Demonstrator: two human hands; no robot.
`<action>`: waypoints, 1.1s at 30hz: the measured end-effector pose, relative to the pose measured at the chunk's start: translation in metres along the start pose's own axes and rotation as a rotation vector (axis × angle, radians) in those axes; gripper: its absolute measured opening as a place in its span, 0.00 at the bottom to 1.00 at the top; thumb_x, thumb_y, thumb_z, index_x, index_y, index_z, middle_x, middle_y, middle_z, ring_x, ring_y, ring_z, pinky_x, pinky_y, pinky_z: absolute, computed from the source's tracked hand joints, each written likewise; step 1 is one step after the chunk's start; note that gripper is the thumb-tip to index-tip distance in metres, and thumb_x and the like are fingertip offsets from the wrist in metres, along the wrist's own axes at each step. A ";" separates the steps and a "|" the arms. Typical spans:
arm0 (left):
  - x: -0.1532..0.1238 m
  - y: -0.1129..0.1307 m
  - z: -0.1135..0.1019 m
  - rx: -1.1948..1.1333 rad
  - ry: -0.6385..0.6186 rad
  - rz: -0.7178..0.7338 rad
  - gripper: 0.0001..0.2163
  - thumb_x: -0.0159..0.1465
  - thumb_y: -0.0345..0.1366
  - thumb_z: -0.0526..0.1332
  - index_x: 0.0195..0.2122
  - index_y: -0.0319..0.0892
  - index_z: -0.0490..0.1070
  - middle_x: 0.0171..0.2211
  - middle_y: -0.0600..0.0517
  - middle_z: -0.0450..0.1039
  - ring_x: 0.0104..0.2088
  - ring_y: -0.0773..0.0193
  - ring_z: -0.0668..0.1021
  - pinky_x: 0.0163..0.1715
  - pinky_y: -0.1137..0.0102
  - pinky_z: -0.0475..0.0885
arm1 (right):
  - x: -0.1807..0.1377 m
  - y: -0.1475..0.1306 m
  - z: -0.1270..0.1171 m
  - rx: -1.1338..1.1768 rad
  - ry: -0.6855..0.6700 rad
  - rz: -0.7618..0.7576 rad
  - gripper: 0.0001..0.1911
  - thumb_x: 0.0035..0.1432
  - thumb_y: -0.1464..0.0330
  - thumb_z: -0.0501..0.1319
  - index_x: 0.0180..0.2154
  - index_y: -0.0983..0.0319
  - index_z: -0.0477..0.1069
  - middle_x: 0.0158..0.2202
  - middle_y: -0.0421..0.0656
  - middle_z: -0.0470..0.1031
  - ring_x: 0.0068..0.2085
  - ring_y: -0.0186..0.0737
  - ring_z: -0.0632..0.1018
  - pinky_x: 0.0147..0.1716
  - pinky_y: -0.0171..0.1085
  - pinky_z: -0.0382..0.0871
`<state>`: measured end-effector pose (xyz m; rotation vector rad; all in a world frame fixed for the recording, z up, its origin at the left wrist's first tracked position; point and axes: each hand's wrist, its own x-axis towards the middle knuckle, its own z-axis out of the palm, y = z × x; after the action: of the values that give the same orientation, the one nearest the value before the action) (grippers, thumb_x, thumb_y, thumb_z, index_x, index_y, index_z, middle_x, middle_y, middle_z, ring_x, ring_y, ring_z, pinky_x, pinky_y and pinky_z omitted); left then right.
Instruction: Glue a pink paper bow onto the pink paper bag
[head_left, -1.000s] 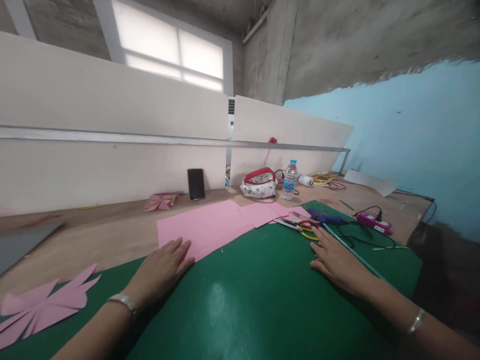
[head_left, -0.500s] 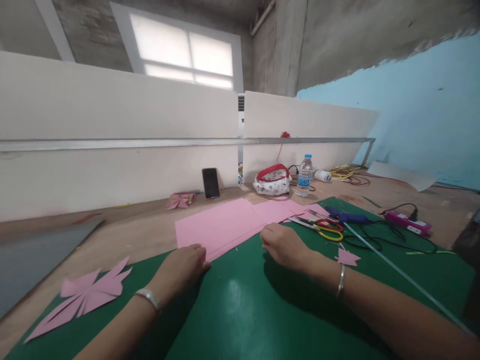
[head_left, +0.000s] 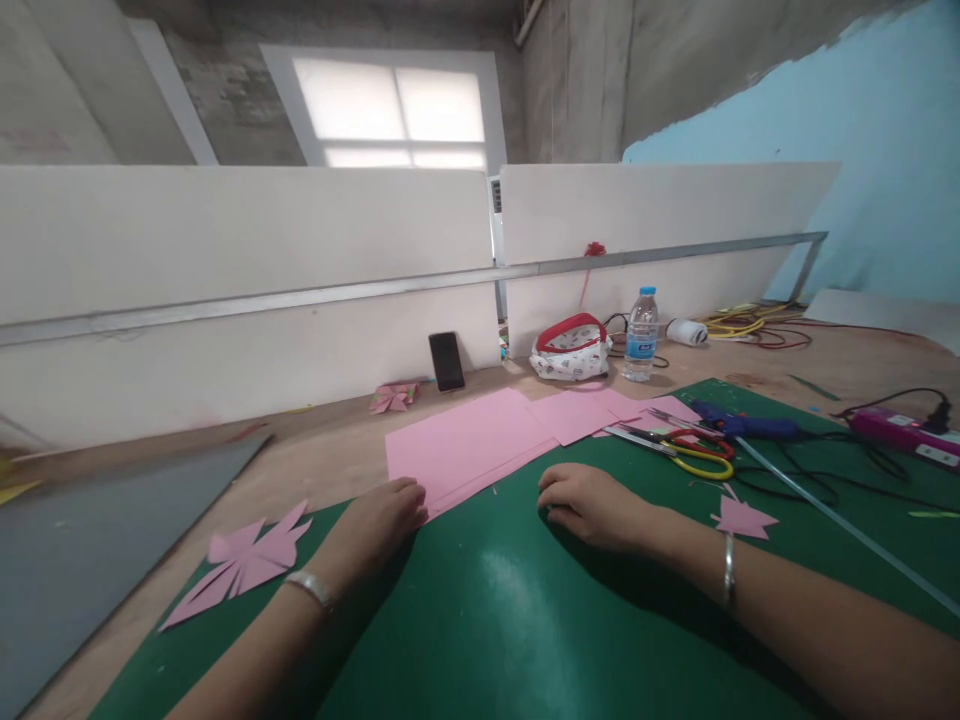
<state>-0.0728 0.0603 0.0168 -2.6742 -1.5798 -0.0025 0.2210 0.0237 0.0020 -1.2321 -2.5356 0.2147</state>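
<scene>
At the near left corner of a pink paper sheet (head_left: 465, 440) is my left hand (head_left: 390, 512), its fingers closed over the edge. My right hand (head_left: 592, 503) hovers above the green mat (head_left: 480, 620), apart from the sheet's right end. Its fingers are loosely curled and slightly parted, with nothing visible in them. Smaller pink sheets (head_left: 574, 415) overlap to the right of the big one. Scissors with yellow handles (head_left: 705, 466) and scissors with red handles (head_left: 701, 440) lie beyond my right hand. A cut pink paper shape (head_left: 251, 558) rests left of my left wrist.
A blue glue gun (head_left: 750, 425) with a clear stick and cord lies at right, near a purple power strip (head_left: 907, 437). Farther back stand a phone (head_left: 447, 362), a white and red pouch (head_left: 571, 350) and a water bottle (head_left: 640, 335). A small pink cutout (head_left: 745, 517) sits by my right wrist.
The view has turned left. My right hand has drawn back from the paper's edge and its fingers have loosened. My left hand stays at the sheet's corner.
</scene>
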 end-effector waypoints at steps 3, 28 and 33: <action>-0.002 0.004 0.000 0.039 0.011 0.005 0.08 0.67 0.37 0.56 0.36 0.38 0.70 0.35 0.52 0.73 0.32 0.67 0.75 0.34 0.67 0.73 | -0.002 0.000 -0.001 0.016 -0.026 -0.006 0.10 0.58 0.74 0.57 0.37 0.62 0.77 0.43 0.46 0.75 0.44 0.41 0.75 0.43 0.36 0.67; 0.000 -0.011 0.031 -0.432 0.455 -0.306 0.14 0.65 0.40 0.58 0.50 0.41 0.68 0.48 0.47 0.71 0.45 0.59 0.75 0.44 0.57 0.73 | 0.017 -0.043 -0.005 -0.135 -0.099 -0.156 0.10 0.59 0.74 0.55 0.33 0.63 0.75 0.38 0.47 0.76 0.39 0.42 0.76 0.38 0.37 0.68; -0.002 -0.023 0.034 -0.686 0.540 -0.495 0.14 0.65 0.41 0.58 0.50 0.41 0.67 0.47 0.47 0.71 0.43 0.60 0.76 0.42 0.59 0.74 | 0.090 -0.060 0.009 -0.212 -0.097 -0.249 0.12 0.62 0.71 0.55 0.44 0.66 0.72 0.52 0.55 0.71 0.50 0.48 0.72 0.47 0.44 0.65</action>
<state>-0.0944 0.0708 -0.0167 -2.2044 -2.2244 -1.3605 0.1215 0.0581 0.0291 -0.9823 -2.8244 -0.0545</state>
